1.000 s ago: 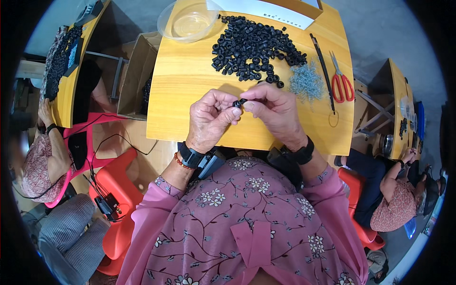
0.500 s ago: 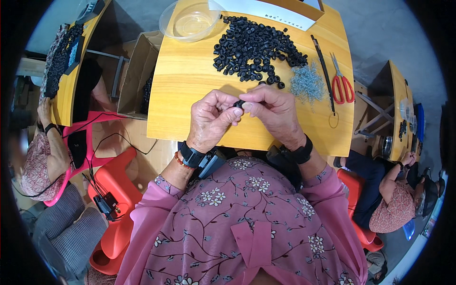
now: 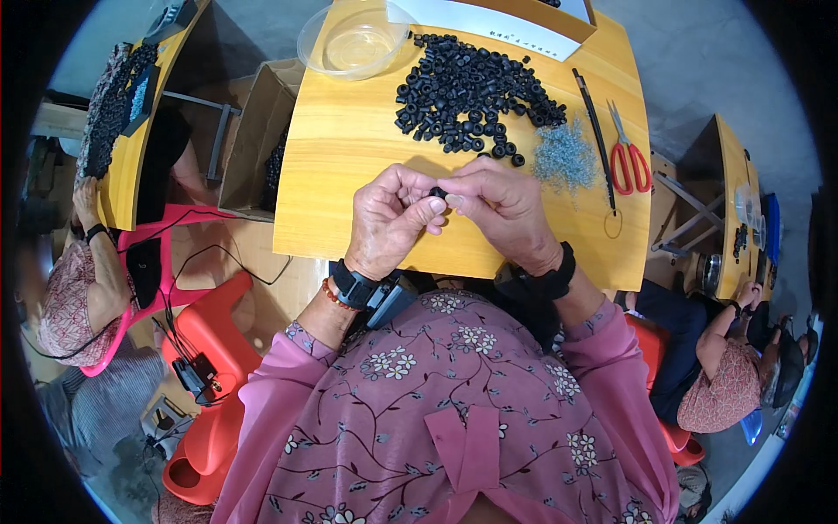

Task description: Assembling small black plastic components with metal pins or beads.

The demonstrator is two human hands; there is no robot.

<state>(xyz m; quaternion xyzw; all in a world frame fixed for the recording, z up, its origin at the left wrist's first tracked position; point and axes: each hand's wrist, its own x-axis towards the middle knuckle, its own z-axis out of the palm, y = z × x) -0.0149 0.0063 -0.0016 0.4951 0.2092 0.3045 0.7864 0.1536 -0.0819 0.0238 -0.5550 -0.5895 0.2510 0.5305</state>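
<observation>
We pinch a small black ring (image 3: 437, 192) between the fingertips of our left hand (image 3: 393, 220) and right hand (image 3: 499, 210), the two hands pressed together over the near edge of a wooden table (image 3: 349, 148). Beyond our knuckles lies a heap of black rings (image 3: 476, 92), with a tuft of thin wire pieces (image 3: 565, 157) just to its right, then a black rod (image 3: 596, 135) and red scissors (image 3: 628, 157). A clear bowl (image 3: 353, 44) sits at the far left corner, a cardboard box (image 3: 253, 140) stands beside the table, and other people sit at both sides.
</observation>
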